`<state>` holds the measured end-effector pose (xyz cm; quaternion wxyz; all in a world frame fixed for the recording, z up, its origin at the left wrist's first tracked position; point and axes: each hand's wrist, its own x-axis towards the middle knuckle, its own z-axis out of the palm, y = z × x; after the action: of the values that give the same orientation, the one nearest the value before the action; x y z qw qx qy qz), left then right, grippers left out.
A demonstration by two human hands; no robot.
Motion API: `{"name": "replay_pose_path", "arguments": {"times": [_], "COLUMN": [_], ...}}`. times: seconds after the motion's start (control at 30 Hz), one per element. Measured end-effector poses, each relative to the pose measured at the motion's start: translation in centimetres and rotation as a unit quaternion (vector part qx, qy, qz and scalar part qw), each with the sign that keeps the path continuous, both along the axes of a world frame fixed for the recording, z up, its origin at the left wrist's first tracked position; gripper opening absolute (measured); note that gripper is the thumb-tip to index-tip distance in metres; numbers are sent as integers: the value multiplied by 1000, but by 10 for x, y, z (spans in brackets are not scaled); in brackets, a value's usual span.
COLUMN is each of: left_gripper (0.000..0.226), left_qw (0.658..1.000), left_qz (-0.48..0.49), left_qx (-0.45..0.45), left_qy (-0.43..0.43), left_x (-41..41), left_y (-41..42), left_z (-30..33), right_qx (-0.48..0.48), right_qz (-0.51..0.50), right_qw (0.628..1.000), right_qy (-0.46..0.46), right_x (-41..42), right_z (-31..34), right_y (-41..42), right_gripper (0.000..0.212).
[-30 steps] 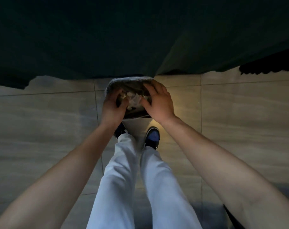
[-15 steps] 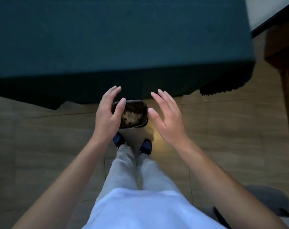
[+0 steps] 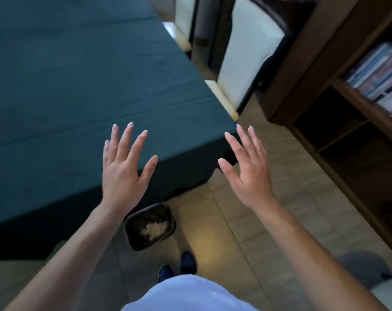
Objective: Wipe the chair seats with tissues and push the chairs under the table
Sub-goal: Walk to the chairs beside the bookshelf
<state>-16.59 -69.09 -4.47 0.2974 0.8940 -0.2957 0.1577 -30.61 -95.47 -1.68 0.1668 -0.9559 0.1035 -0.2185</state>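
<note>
The fingers (image 3: pixel 130 140) of the left hand (image 3: pixel 121 173) are straight and spread apart, holding nothing, raised in the air in front of the near edge of the desk (image 3: pixel 78 86). The right hand (image 3: pixel 249 173) mirrors it, its fingers (image 3: pixel 244 140) also straight and fanned, empty, palm turned inward towards the other hand. It hangs just off the desk's near right corner. Both forearms are bare and reach forward from the bottom of the view.

The desk is covered by a dark green cloth that drapes over the edge down towards the floor (image 3: pixel 246 221). Below and between the two wrists, a small black bin (image 3: pixel 150 225) stands on the tiled floor just beside the hanging cloth, with crumpled white tissues (image 3: pixel 154 227) lying inside it. Near the bin, the toes of the person's dark blue shoes (image 3: pixel 179 267) show on the tiles, under pale clothing at the bottom edge.

Along the desk's right side stand two chairs (image 3: pixel 244 52) with cream cushions and dark frames, their seats tucked in against the cloth; they are blurred. Farther right is a dark wooden bookshelf (image 3: pixel 325 63), with a row of books (image 3: pixel 379 72) on an upper shelf and shadowed compartments beneath.
</note>
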Motion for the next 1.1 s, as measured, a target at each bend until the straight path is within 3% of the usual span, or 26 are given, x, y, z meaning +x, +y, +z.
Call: {"name": "replay_pose_path", "arguments": {"times": [0.3,0.53,0.8,1.1], "left_gripper": [55,51,41,37], "left_qw": [987,970,968,971], "left_qz": [-105,-163,-154,-133], "left_qx": [-12,-16,-47,-79], "left_qy": [-120,-179,-192,-184], "left_x": [8,1,-10,8], "left_y": [-105,-187,-318,-406], "left_z": [58,86,118,117], "right_qx": [-97,-103,-76,-82], "right_qz": [-98,-173,-140,-81], "right_qw": [988,972,976,983], "right_qy": [-74,-124,-151,-142], "right_x": [-59,-105,-104,-55], "right_z": [59,68,87,87], "right_y": [-68,-150,-287,-390], "right_gripper": [66,59,55,53]}}
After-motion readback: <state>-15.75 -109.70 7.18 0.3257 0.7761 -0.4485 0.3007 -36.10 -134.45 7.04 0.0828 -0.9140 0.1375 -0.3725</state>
